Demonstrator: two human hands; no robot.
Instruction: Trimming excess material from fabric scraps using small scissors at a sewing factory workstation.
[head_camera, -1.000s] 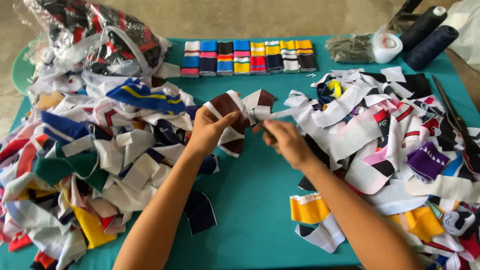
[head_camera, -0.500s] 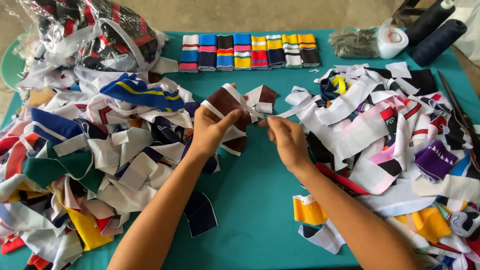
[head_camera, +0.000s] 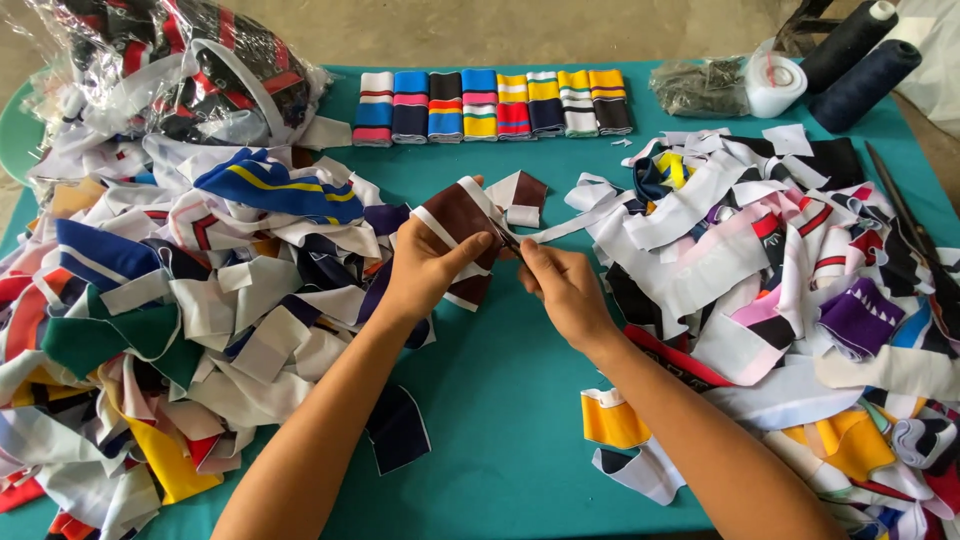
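Observation:
My left hand (head_camera: 428, 268) grips a folded dark brown knit band with white stripes (head_camera: 458, 215), held just above the teal table (head_camera: 500, 400). My right hand (head_camera: 565, 288) pinches the same band's right edge, close to a white strip (head_camera: 570, 222) that trails off to the right. A second brown and white piece (head_camera: 522, 190) lies just behind the band.
Large heaps of coloured fabric bands lie to the left (head_camera: 160, 310) and right (head_camera: 780, 270). A neat row of folded striped bands (head_camera: 490, 103) sits at the back. A plastic bag of bands (head_camera: 170, 60), two dark thread cones (head_camera: 865, 60), a tape roll (head_camera: 775, 85) and scissors (head_camera: 905, 215) are around.
Both hands have stayed together on the brown band, with only small finger movement at its right edge. The view shifted slightly.

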